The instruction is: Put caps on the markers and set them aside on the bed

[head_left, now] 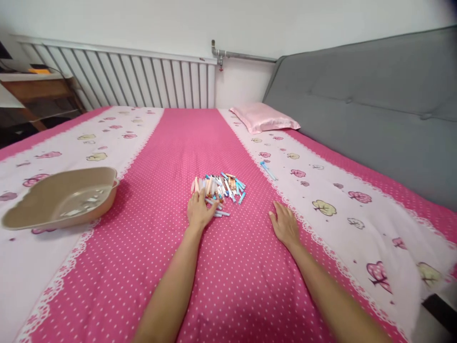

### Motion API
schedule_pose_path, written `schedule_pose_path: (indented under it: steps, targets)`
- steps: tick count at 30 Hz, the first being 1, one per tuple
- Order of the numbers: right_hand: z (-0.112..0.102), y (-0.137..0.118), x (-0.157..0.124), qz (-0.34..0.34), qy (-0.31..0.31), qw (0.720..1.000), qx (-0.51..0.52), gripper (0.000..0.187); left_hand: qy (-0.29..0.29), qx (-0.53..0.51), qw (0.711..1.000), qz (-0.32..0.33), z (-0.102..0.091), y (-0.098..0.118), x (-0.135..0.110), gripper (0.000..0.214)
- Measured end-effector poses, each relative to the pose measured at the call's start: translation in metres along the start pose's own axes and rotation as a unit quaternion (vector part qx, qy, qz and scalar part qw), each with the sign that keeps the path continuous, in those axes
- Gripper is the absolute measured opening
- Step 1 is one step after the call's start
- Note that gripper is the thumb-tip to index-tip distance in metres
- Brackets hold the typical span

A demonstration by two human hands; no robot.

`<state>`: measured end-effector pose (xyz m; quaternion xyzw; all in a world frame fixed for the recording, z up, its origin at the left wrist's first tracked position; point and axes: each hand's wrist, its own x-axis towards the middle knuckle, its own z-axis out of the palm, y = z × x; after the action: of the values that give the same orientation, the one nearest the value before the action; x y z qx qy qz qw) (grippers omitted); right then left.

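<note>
A heap of small pens and markers (221, 187) lies on the pink dotted bedspread (171, 157) in the middle of the bed. My left hand (199, 209) rests palm down at the near edge of the heap, fingers stretched onto the pens, holding nothing that I can see. My right hand (284, 224) lies flat on the spread to the right of the heap, fingers out, touching no pen. Two blue pens (267, 170) lie apart from the heap, up and to the right.
A beige plastic tray (46, 209) sits on the bed at the left. A pink pillow (264, 119) lies at the far end by the grey padded headboard (374, 114). White slatted radiator (124, 76) and a wooden shelf (39, 90) stand behind.
</note>
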<state>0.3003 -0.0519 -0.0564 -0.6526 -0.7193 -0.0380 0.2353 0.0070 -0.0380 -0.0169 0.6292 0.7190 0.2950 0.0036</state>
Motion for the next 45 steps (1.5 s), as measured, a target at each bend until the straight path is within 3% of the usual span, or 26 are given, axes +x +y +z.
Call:
schedule_pose_path:
  steps: [6,11,16,30,33,39,42,45]
  targets:
    - [0.0,0.0,0.003,0.012,-0.013,1.0,-0.019,0.05,-0.032,-0.005,0.998,0.06,0.004,0.004,0.001,0.069]
    - [0.0,0.001,0.003,0.009,-0.01,1.0,-0.008,0.049,-0.062,-0.011,0.985,0.16,0.005,0.013,0.0,0.053]
    - [-0.003,0.0,0.002,0.01,-0.01,1.0,0.011,0.049,-0.086,-0.028,0.972,0.218,0.001,0.023,-0.006,0.037]
    - [-0.013,-0.011,-0.003,0.022,0.013,0.996,0.089,0.047,-0.158,-0.117,0.914,0.356,-0.008,0.053,-0.02,0.022]
    - [-0.022,-0.021,-0.009,0.022,-0.013,0.993,0.115,0.048,-0.158,-0.124,0.911,0.361,-0.011,0.052,-0.019,0.022]
    - [-0.051,-0.033,-0.007,0.009,-0.127,0.976,0.174,0.051,-0.08,-0.076,0.953,0.282,-0.007,0.034,-0.004,0.043]
    - [-0.069,-0.034,-0.007,-0.015,-0.17,0.964,0.203,0.051,-0.087,-0.033,0.956,0.278,0.001,0.033,-0.002,0.056]
    - [-0.079,-0.031,-0.014,-0.021,-0.19,0.958,0.213,0.051,-0.103,0.003,0.953,0.286,0.01,0.04,-0.004,0.052]
